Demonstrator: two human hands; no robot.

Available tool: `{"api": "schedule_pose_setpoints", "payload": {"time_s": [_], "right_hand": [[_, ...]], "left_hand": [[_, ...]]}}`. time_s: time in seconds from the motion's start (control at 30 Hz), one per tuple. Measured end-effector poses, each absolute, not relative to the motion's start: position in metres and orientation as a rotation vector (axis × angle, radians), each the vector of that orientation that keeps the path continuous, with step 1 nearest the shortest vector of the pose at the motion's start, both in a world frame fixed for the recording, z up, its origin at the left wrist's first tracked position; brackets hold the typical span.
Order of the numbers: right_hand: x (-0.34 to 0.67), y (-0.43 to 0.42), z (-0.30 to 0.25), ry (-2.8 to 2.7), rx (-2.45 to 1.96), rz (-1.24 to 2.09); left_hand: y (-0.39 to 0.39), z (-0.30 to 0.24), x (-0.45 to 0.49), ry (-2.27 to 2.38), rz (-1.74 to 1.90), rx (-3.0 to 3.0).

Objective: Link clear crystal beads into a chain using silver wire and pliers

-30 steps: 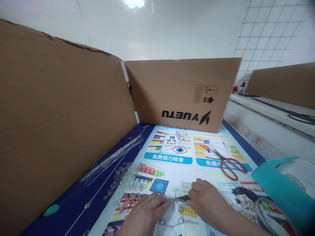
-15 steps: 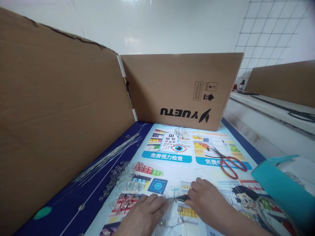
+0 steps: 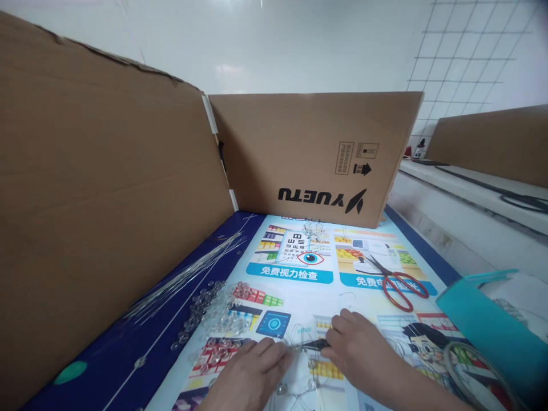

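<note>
Low in the head view, my left hand [image 3: 250, 374] lies on the printed mat [image 3: 299, 274] with its fingers closed on a thin wire piece strung with clear beads [image 3: 299, 365]. My right hand [image 3: 359, 348] sits just to the right, pinching a small dark tool [image 3: 314, 344] whose tip points left at the wire between the two hands. A heap of clear beads [image 3: 218, 311] lies just beyond my left hand. A bundle of straight thin wires [image 3: 188, 274] rests on the mat's dark blue edge at the left.
Cardboard walls stand at the left [image 3: 98, 200] and at the back [image 3: 308, 157]. Red-handled scissors [image 3: 396, 279] lie on the mat beyond my right hand. A teal tray [image 3: 483, 325] and a coil of wire [image 3: 479, 371] sit at the right. A small bead cluster [image 3: 314, 230] lies near the back wall.
Both hands stay in place at the wire piece. The view has tilted slightly upward over the second, so everything sits a little lower or shifted in frame.
</note>
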State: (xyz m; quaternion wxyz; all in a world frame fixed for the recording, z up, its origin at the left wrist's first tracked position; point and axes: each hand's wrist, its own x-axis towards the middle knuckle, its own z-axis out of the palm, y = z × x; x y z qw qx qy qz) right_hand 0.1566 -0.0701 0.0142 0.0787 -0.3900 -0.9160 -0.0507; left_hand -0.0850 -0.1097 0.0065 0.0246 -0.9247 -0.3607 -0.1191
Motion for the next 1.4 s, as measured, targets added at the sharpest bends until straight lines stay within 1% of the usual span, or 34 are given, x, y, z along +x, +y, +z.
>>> {"api": "schedule_pose_setpoints", "payload": {"time_s": [0.57,0.8,1.07,1.4], "right_hand": [[0.1574,-0.0681,0.0115,-2.764,-1.148,-0.172],[0.1567,-0.0691,0.0149,-2.775,-1.144,-0.149],[0.1569,-0.0698,0.0144,-2.754,-1.168,-0.151],[0.1579,-0.0706,0.018,-2.739,-1.189,-0.084]], "left_hand": [[-0.1105,0.0044,-0.0866,-1.142,-0.307,-2.878],[-0.1094,0.0014,-0.0867,-1.117,-0.353,-2.864],[-0.1097,-0.0031,-0.0872,-1.197,-0.38,-2.842],[-0.1078,0.0012,-0.0829,-1.218,-0.37,-2.871]]}}
